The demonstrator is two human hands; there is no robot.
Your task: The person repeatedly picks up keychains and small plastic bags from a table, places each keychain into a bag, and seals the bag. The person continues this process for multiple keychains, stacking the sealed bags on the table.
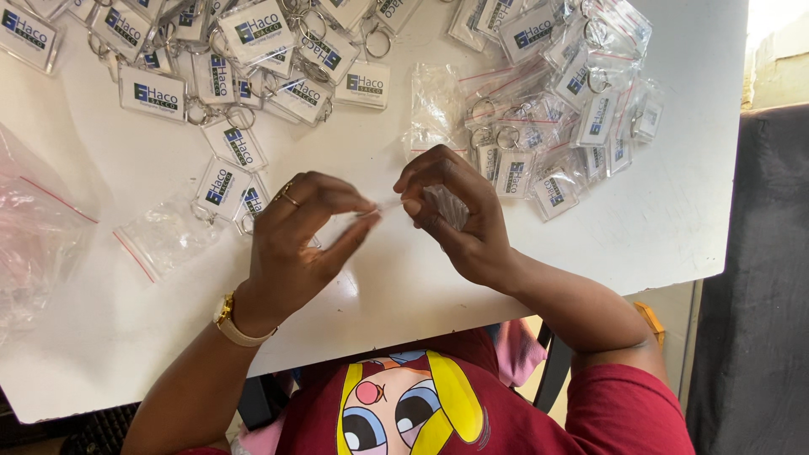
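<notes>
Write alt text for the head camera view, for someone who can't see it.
Two hands, left and right, pinch a small clear bag between them over a white table. Loose keychains lie at the upper left, bagged keychains at the upper right, and empty bags to the left.

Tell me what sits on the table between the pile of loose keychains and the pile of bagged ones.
In the head view, one empty clear plastic bag lies on the white table between the loose keychains and the bagged keychains.
</notes>
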